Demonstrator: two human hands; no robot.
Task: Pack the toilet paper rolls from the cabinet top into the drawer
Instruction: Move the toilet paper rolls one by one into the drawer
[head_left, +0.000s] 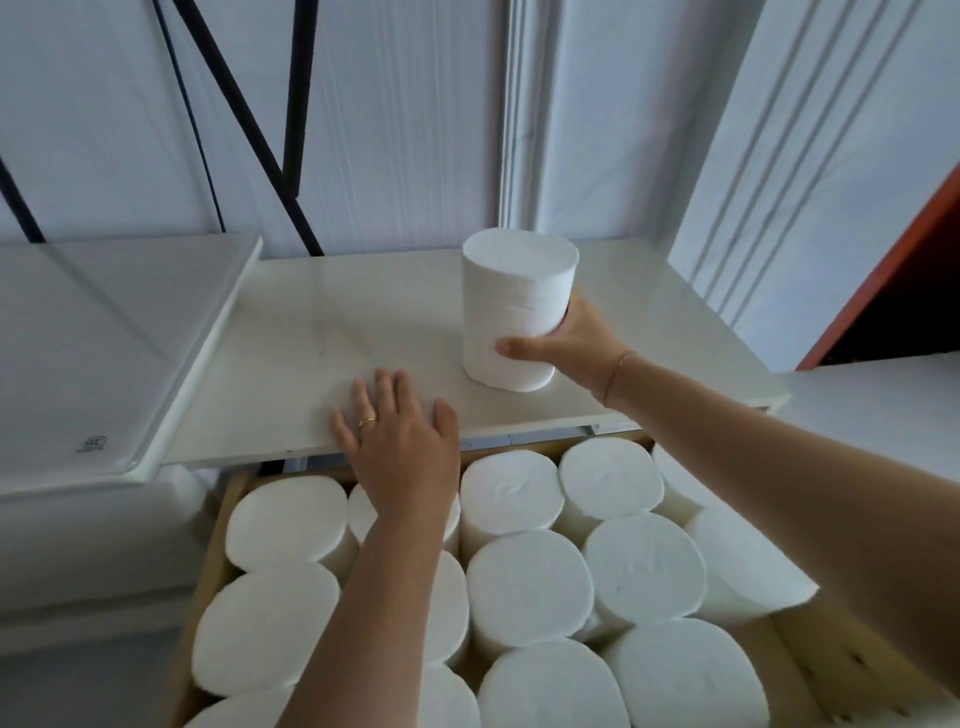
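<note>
One white toilet paper roll (514, 301) stands upright on the pale cabinet top (332, 322), right of its middle. My right hand (563, 348) is wrapped around the roll's lower right side, thumb in front. My left hand (400, 447) lies flat and open on the cabinet top's front edge, a ring on one finger. Below the top, the wooden drawer (221, 525) is pulled out and packed with several upright white rolls (530, 587). My left forearm hides part of some of them.
A white glossy tray-like surface (98, 358) adjoins the cabinet top on the left. Black metal rods (244, 124) lean against the plastic-covered wall behind. An orange-edged panel (893, 280) stands at the right. A gap shows in the drawer's right front corner (852, 670).
</note>
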